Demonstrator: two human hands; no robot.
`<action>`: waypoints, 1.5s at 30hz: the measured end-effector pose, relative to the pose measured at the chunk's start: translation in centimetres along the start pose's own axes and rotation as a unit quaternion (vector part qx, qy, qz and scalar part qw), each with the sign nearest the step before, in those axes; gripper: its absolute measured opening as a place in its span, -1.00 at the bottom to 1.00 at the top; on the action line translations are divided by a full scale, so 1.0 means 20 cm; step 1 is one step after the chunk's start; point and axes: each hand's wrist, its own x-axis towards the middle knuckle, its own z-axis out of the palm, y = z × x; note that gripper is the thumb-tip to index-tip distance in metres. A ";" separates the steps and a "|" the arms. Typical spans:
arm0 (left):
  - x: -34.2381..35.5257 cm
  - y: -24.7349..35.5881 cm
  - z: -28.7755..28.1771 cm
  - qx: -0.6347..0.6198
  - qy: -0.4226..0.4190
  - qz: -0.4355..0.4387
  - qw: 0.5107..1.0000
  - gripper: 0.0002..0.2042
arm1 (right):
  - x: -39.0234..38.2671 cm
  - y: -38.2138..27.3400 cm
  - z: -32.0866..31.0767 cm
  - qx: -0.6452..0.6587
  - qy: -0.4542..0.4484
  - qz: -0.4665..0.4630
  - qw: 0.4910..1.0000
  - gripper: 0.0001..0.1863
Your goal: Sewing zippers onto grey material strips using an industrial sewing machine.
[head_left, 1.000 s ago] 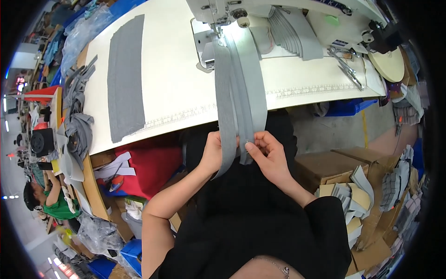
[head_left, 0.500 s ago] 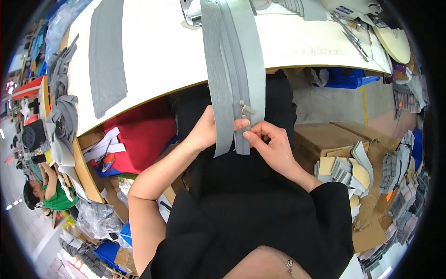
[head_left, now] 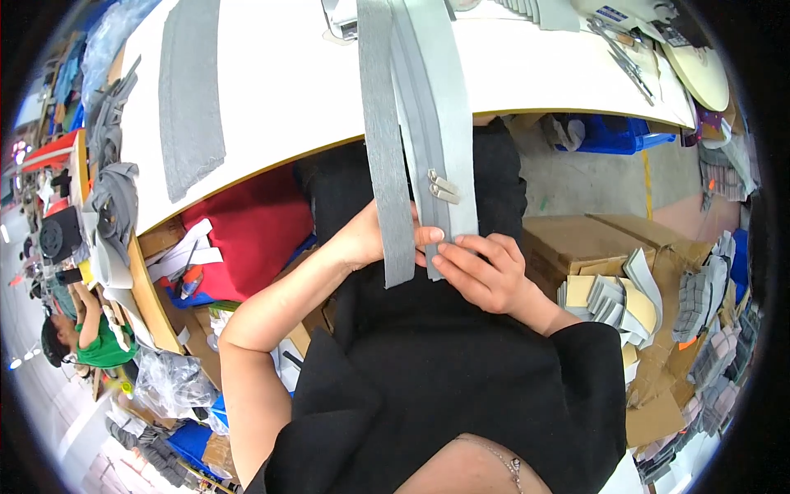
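Note:
A grey zipper [head_left: 425, 123] hangs over the table's front edge toward me, two metal sliders [head_left: 443, 188] close together near its lower end, their pulls pointing right. Along its left runs a textured grey fabric strip [head_left: 383, 123]; along its right, a paler grey strip [head_left: 454, 107]. My left hand [head_left: 368, 235] is closed on the zipper's lower end, thumb on top, partly hidden behind the textured strip. Closed on the pale strip's lower end beside the zipper is my right hand [head_left: 487, 273], its thumb near the left thumb tip.
On the white table [head_left: 288, 74] lie a flat grey fabric piece [head_left: 193, 99] at left and metal tools [head_left: 629, 66] at far right. Cardboard boxes [head_left: 588, 243] with cut pieces stand right of me, a blue bin [head_left: 613, 136] beyond. A person in green [head_left: 107, 342] is far left.
My right hand has shifted from pinching by the zipper onto the pale strip's end. The lower slider's pull, earlier hanging down, now points right. The strips' lower ends have come slightly nearer me.

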 end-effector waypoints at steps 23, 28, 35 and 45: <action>0.04 0.34 -0.12 0.091 0.202 0.217 0.951 -0.91 | 0.10 0.02 -0.05 0.048 0.004 -0.062 0.997 -0.78; 0.18 0.58 -0.23 0.299 0.315 0.384 0.815 -0.61 | 0.11 0.02 -0.02 0.068 -0.003 -0.054 0.996 -0.78; 0.40 0.77 -0.39 0.377 0.349 0.469 0.718 -0.72 | 0.12 0.02 -0.03 0.088 -0.023 -0.034 0.995 -0.78; 0.45 0.77 -0.38 0.381 0.370 0.466 0.708 -0.77 | 0.07 0.07 0.04 0.144 -0.046 0.008 0.989 -0.73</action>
